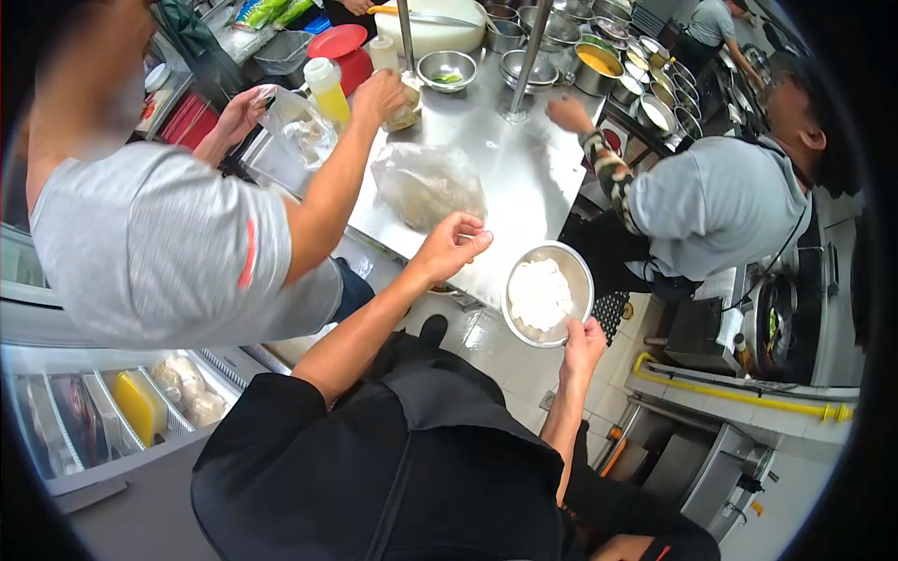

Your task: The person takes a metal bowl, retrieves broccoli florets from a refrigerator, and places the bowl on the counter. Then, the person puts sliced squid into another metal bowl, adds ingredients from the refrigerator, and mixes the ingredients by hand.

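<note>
A round metal bowl (584,297) holding white pieces (540,294) is in my right hand (585,344), which grips its near rim with the thumb over the edge. The bowl is tilted a little toward the camera, beyond the near edge of the steel table (524,178). My left hand (453,245) is raised near the table's front edge, fingers loosely bent and apart, with nothing in it. Just beyond it, a clear plastic bag (426,182) with brownish contents lies on the table.
Left, a co-worker (178,234) handles plastic bags beside a yellow bottle (326,89). Right, another person (716,201) reaches over the table. Metal bowls (447,71) and pots stand at the back. An open drawer (122,411) is at lower left; a yellow pipe (748,396) runs right.
</note>
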